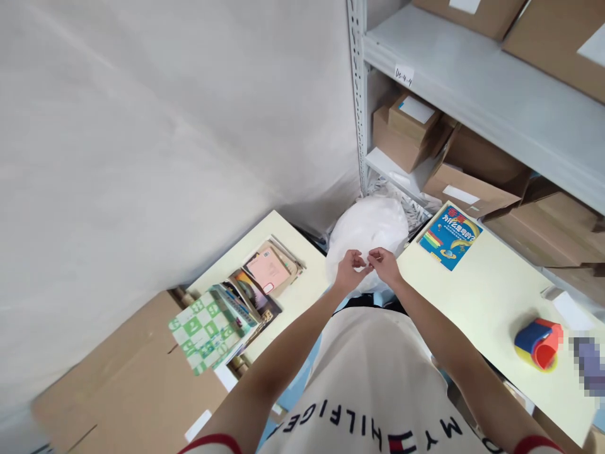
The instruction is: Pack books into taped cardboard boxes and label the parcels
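Note:
A round, whitish translucent plastic bag (368,226) sits low between two pale tables, right in front of my body. Over its near side, my left hand (350,270) and my right hand (385,263) meet with their fingertips almost touching. Both are closed in a pinch, thumb against fingers. A small pale bit shows between the fingertips, too small to name; whether it is part of the bag I cannot tell.
On the left table (274,230) stand books and a pink booklet (268,270), with a green-and-white checked item (208,331) beside them. The right table (491,296) bears a blue book (451,238) and a red-blue-yellow object (539,343). Metal shelving (454,57) holds cardboard boxes.

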The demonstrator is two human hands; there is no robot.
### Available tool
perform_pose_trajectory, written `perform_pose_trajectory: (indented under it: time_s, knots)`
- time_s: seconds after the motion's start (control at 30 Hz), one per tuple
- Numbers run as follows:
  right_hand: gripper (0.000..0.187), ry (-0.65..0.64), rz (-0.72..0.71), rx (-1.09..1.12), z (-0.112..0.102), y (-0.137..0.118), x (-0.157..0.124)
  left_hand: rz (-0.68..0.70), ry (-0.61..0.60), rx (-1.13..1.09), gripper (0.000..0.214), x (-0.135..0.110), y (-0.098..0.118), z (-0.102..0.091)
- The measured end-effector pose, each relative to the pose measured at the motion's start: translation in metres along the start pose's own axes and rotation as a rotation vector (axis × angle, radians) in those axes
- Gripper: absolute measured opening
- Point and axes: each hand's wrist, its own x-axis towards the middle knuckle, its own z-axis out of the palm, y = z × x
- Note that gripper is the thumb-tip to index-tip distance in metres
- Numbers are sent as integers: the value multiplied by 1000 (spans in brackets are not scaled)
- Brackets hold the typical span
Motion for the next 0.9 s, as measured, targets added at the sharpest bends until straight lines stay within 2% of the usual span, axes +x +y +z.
perform_pose_trajectory:
  time_s: [0.1,0.17,0.23,0.3,0.37,0.43,0.53,0.57,0.63,0.67,0.7,0.77,0.83,0.9]
  knots:
    - [25,30,-65,23,-10,-6,-10,27,60,24,51,-1,11,-3]
    - [28,-14,-118,65,-21,-9,-20,88,88,50,56,1,19,-6]
    - [31,-107,-156,128,-33,-10,-31,143,3,47,53,3,28,-7]
    - [36,-185,-163,176,-45,-8,-41,154,-128,17,36,6,37,-6]
    - [39,-195,-161,158,-57,-9,-48,167,-196,1,28,7,45,-4]
    - [42,-131,-207,76,-68,-15,-53,236,-216,24,29,9,54,-1]
    - [51,47,-399,-155,-80,-39,-57,422,-308,157,31,12,70,3]
    - [48,79,-467,-239,-83,-49,-58,478,-347,223,30,13,76,5]
    - [25,80,-565,-380,-88,-69,-57,541,-395,353,21,15,88,5]
    - [13,77,-588,-416,-92,-77,-57,545,-407,405,12,16,93,4]
    - [10,90,-595,-424,-96,-83,-56,533,-418,447,11,17,99,2]
    - [13,160,-577,-377,-106,-90,-55,489,-463,519,36,18,109,-5]
    - [16,236,-538,-290,-119,-92,-55,452,-530,592,44,19,118,-16]
    - [19,278,-503,-229,-133,-93,-56,441,-595,613,31,22,128,-27]
